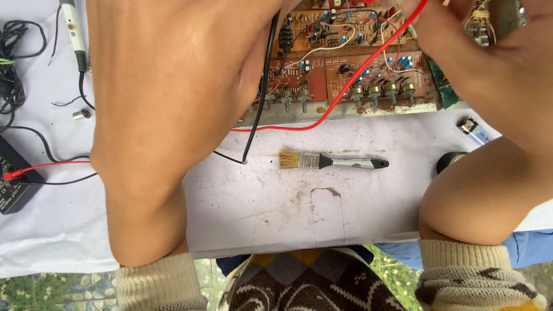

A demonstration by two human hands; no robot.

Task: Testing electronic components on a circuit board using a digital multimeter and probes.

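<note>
- Closest to the lens I'm seeing cream knit sleeve cuffs (158, 285) at the bottom edge, with a brown-and-cream patterned jumper between them.
- I'm watching the left hand (173, 75) filling the upper left; a black lead (262, 98) is running out from under it, so it looks to be gripping that lead, though the fingers are hidden.
- The right hand (489, 52) is pinching a red lead (368, 72) at the top right, and that wire is looping down across the board.
- Both are hovering over a brown circuit board (345, 63) at the top centre, with a row of knob shafts along its near edge.
- A small paintbrush (331, 162) is lying on the white sheet (276, 207), just below the board.
- A blue lighter (474, 131) is sitting near the right forearm.
- At the far left edge, a black meter (12, 184) is resting with its own leads plugged in.
</note>
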